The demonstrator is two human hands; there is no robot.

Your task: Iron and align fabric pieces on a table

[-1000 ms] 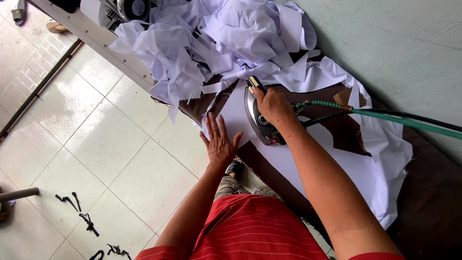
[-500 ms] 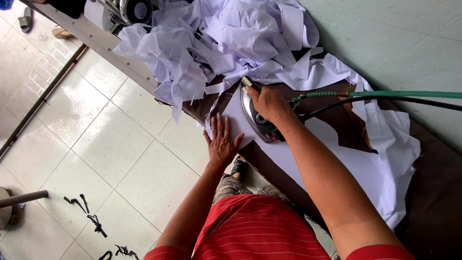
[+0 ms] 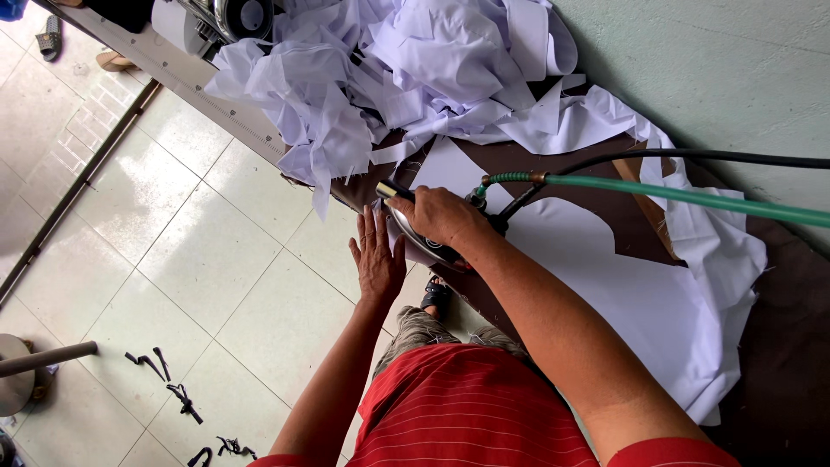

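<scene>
Brown ironing table [image 3: 782, 363], right hand [image 3: 439, 216] gripping iron [image 3: 415, 235], nose toward fabric pile [image 3: 389, 69]

Iron [image 3: 424, 246] sits on the fabric piece [image 3: 605, 294], fabric pile [image 3: 389, 78] beyond.

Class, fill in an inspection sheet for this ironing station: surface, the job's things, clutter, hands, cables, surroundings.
Surface: dark brown ironing table, largely covered by cloth.
Job's things: iron resting on the flat white fabric piece.
Clutter: heap of crumpled white fabric pieces at the table's far end.
Hands: right hand grips the iron; left hand lies flat, fingers spread, at the table edge.
Cables: green hose and black cable run to the iron.
Surroundings: tiled floor with dark scraps; green wall.
</scene>
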